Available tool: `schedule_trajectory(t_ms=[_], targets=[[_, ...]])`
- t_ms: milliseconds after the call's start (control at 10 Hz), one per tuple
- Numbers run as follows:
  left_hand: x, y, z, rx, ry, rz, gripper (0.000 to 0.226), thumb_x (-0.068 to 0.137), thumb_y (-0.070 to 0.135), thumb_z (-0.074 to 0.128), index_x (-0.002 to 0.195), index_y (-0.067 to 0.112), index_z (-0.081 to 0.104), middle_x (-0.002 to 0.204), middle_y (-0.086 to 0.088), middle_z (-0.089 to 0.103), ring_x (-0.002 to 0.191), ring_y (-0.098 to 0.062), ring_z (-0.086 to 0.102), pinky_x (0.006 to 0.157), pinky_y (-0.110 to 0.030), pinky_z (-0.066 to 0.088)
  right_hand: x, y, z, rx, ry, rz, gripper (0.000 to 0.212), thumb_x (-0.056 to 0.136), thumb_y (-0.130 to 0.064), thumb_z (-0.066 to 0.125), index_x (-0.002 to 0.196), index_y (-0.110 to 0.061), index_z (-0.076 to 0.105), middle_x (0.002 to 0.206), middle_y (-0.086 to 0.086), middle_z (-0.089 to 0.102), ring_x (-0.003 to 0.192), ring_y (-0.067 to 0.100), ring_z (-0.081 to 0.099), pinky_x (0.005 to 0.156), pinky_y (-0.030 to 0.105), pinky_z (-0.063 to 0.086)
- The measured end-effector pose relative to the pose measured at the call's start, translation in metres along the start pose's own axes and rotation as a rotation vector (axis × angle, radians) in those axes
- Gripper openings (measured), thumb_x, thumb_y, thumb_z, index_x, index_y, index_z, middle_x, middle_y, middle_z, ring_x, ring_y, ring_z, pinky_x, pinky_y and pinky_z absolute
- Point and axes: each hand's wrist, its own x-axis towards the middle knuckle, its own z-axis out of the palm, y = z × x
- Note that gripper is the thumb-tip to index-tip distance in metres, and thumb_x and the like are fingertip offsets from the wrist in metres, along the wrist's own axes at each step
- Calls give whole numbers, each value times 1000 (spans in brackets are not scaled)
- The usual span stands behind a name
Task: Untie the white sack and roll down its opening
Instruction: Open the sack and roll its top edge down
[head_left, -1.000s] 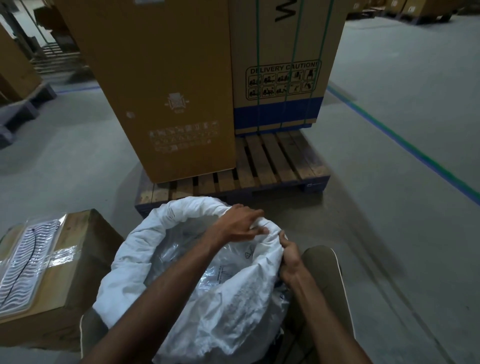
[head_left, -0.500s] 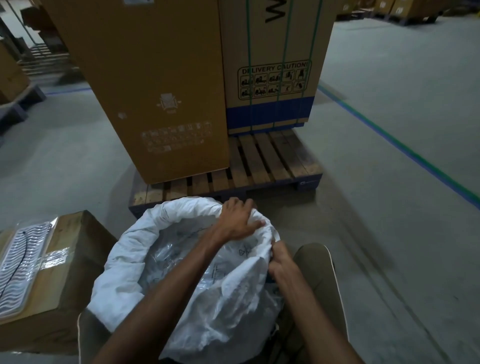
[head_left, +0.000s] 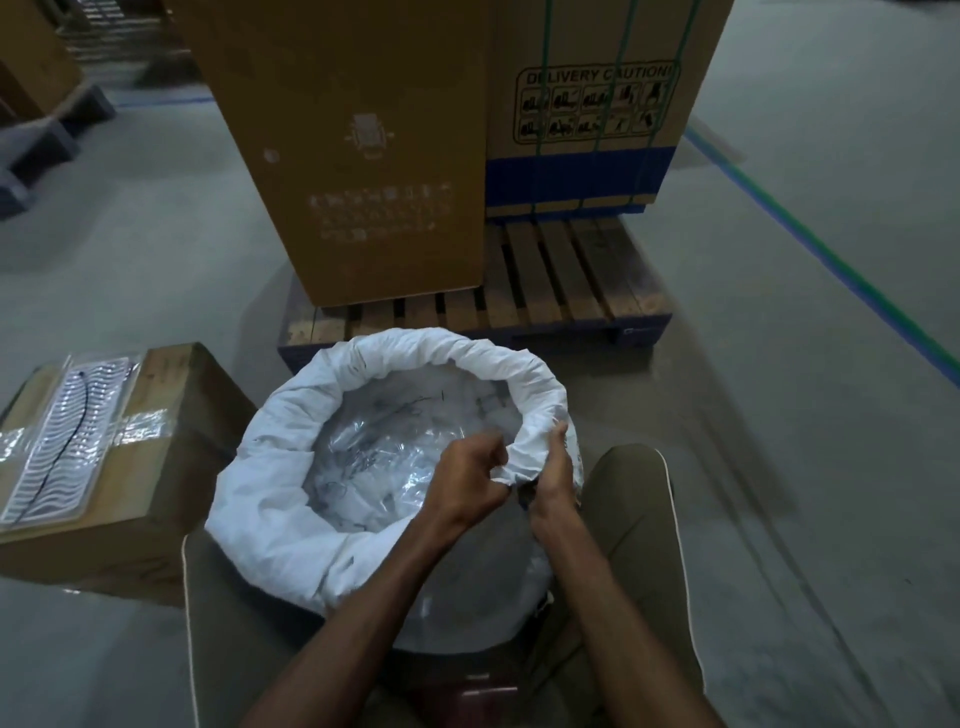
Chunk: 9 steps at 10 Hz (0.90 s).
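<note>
A wooden slatted pallet (head_left: 550, 280) carrying tall brown cardboard cartons (head_left: 353, 145) stands just beyond the white woven sack (head_left: 291, 457), and a taped brown cardboard box (head_left: 171, 447) sits to its left on the grey concrete floor (head_left: 779, 415). The sack stands upright between the person's knees, mouth upward, its rim rolled into a thick ring around crumpled clear plastic bags (head_left: 384, 457). Left hand (head_left: 470, 480) and right hand (head_left: 553, 467) both pinch the rim's near right edge, fingers curled closed on the cloth

Counts: 1 sack (head_left: 291, 499), both hands on its rim, left hand (head_left: 470, 480) and right hand (head_left: 553, 475). 2 tall cartons beyond the hands (head_left: 358, 156) (head_left: 597, 104) on 1 pallet (head_left: 566, 291). 1 low box (head_left: 156, 447) left of the hands, 1 clear packet (head_left: 67, 436) on it.
</note>
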Motion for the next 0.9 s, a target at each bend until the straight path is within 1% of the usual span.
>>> schedule_trajectory(t_ms=[100,200,300,400,500,600,700,800,900], targets=[[-12,-4,16,252,6,161,23,68,10,74,79,16,55,75,1,58,60,-23,57,49,-33,46,-19,15,-6,-159,112,-110,47,98,-56,56,105,-9,56,94,4,60,91,22,59,76,33,49],[-24,-5,23,327,-18,211,30,63,7,73,86,14,55,81,-1,56,62,-25,57,47,-33,45,-17,21,-10,-70,147,-34,27,105,-30,53,104,-4,61,103,14,63,86,24,59,67,32,47],[-31,-5,10,54,-47,89,35,68,24,71,100,21,58,96,8,57,75,-15,57,62,-30,49,2,26,-18,143,34,111,23,103,-14,48,109,-4,67,117,23,69,84,31,68,66,39,56],[-39,-14,-1,-215,-81,37,40,73,21,83,110,24,68,103,10,65,80,-11,60,71,-27,52,9,32,-20,216,19,107,38,102,-31,54,123,-2,67,104,19,73,89,34,72,64,40,59],[-46,-25,-2,-112,-40,80,33,82,25,72,115,26,74,109,7,65,89,-5,60,79,-26,52,-7,26,-14,294,-82,37,57,101,-61,42,116,-14,69,102,13,75,92,30,71,70,38,57],[-51,-24,7,-1,-43,120,37,82,24,64,118,20,75,112,1,66,100,-12,63,87,-27,52,-15,28,-8,132,-74,-11,54,100,-53,53,116,-3,67,99,16,73,79,28,71,60,34,59],[-59,-14,10,-153,8,52,38,79,19,80,116,19,72,102,6,73,88,-10,67,81,-34,56,-8,28,-13,-10,47,4,41,105,-36,54,113,3,62,94,17,69,74,30,68,55,32,57],[-65,-14,5,-322,28,-121,55,78,27,86,127,24,61,113,14,72,103,-9,66,91,-27,53,-8,22,-21,39,-96,109,28,110,-28,39,106,-7,57,91,6,61,75,20,62,50,26,55],[-64,-26,2,-81,12,-179,85,64,59,86,137,34,51,126,18,60,117,-5,52,97,-24,44,-7,25,-24,34,-124,187,31,110,-13,26,92,-14,52,94,5,55,79,19,57,67,33,50]])
